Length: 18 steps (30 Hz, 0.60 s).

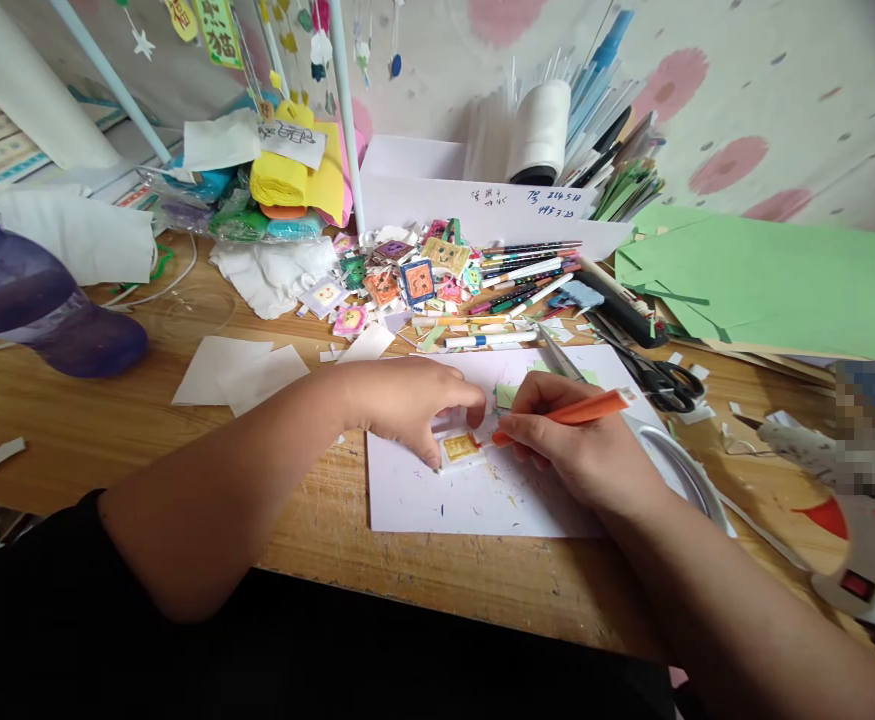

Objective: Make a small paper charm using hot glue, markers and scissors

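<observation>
A small white card [462,447] with a yellow-gold coloured rectangle lies on a white sheet of paper [414,505]. My left hand [414,405] arches over this card, its thumb at the left edge and a curled finger by the upper right side, steadying it. An orange marker [583,408] is gripped in my right hand [568,440], tilted with its tip beside the card's right edge. Behind my right hand, light green paper pieces [507,397] and a metal blade [559,352] rest on the sheet.
Small coloured face drawings [417,283] are heaped behind the sheet, next to several pens [531,270]. Black-handled scissors [666,380] and green paper [767,280] lie to the right, near a glue gun [868,540]. A purple bottle [47,290] lies at left.
</observation>
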Each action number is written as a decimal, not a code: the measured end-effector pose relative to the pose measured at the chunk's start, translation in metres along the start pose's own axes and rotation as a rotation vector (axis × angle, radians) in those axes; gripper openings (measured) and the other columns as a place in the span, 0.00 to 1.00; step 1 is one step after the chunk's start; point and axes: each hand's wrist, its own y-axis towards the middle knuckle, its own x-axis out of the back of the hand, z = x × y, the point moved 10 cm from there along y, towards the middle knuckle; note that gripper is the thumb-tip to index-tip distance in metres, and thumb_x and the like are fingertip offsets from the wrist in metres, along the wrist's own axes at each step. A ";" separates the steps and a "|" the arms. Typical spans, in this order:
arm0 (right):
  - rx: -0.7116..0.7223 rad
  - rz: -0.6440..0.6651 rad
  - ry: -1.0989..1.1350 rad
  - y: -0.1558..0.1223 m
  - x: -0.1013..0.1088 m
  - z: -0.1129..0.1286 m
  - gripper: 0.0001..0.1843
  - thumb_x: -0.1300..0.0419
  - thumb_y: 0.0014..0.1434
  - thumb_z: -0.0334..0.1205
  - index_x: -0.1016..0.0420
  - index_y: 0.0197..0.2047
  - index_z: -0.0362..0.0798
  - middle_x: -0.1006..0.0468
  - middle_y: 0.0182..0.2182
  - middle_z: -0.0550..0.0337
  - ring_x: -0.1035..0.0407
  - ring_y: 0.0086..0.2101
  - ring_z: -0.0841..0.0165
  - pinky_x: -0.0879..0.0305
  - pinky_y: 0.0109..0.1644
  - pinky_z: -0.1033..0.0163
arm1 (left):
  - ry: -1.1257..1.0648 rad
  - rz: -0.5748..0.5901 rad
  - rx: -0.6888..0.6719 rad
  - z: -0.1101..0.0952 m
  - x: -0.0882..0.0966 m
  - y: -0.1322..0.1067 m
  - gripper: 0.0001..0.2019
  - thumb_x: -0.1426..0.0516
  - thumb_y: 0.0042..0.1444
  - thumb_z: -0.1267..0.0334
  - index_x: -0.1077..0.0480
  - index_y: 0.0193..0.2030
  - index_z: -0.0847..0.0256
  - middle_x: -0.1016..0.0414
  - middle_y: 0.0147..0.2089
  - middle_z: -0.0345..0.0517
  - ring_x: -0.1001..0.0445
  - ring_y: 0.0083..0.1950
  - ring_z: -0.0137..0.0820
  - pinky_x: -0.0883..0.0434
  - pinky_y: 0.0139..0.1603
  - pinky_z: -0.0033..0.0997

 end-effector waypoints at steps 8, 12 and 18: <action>-0.006 0.018 -0.009 0.000 -0.001 -0.002 0.11 0.37 0.49 0.36 0.33 0.19 0.49 0.30 0.15 0.65 0.40 0.16 0.74 0.47 0.17 0.67 | -0.007 -0.003 0.004 0.001 0.000 0.000 0.19 0.36 0.43 0.61 0.32 0.44 0.55 0.33 0.39 0.39 0.34 0.38 0.30 0.41 0.34 0.27; -0.003 -0.030 0.001 -0.001 0.004 -0.001 0.10 0.38 0.51 0.38 0.33 0.21 0.49 0.30 0.16 0.66 0.39 0.16 0.74 0.45 0.18 0.67 | -0.007 -0.014 -0.004 0.000 0.001 0.000 0.20 0.36 0.42 0.61 0.31 0.44 0.56 0.33 0.38 0.39 0.34 0.37 0.30 0.41 0.33 0.27; 0.000 0.016 0.003 0.000 0.001 -0.002 0.11 0.38 0.50 0.36 0.33 0.20 0.49 0.29 0.16 0.64 0.39 0.16 0.73 0.46 0.18 0.67 | -0.006 -0.002 -0.005 -0.001 0.000 0.000 0.20 0.36 0.42 0.61 0.32 0.44 0.56 0.33 0.38 0.38 0.34 0.38 0.29 0.41 0.34 0.26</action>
